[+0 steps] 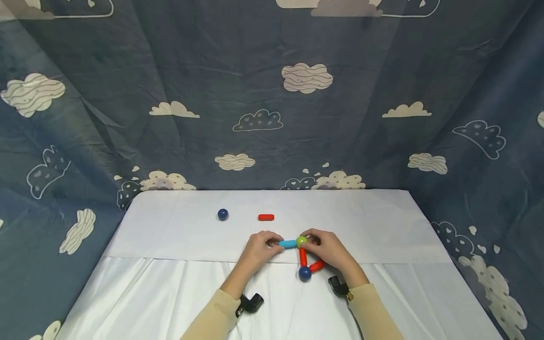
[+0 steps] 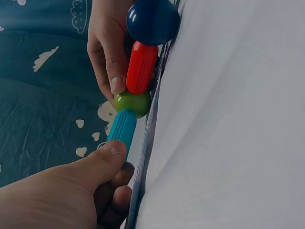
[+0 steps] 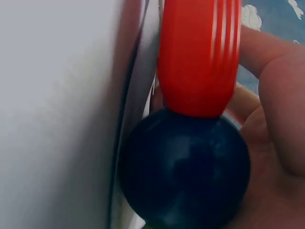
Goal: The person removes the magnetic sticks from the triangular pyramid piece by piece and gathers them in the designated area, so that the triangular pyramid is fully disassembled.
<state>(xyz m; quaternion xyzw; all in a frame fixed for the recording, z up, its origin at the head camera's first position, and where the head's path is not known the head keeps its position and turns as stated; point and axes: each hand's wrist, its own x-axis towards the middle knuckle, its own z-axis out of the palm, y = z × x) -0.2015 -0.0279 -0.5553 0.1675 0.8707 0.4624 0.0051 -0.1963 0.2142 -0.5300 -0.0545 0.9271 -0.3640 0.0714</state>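
My left hand [image 1: 257, 250] pinches the free end of a light blue ribbed rod [image 1: 287, 244] between thumb and fingers. The rod's other end meets a green ball [image 1: 301, 241], which my right hand [image 1: 330, 248] grips with thumb and fingers. From the green ball a red rod [image 1: 303, 257] runs down to a dark blue ball [image 1: 304, 274]. A second red rod [image 1: 317, 266] slants from that ball up under my right hand, which hides its far end. In the right wrist view, a dark blue ball [image 3: 186, 167] and a red rod [image 3: 199, 57] show large beside the hand.
A loose dark blue ball [image 1: 223, 214] and a loose red rod [image 1: 266, 217] lie farther back on the white-covered table [image 1: 361, 217]. A dark cloud-patterned cloth [image 1: 191, 151] hangs behind and on both sides.
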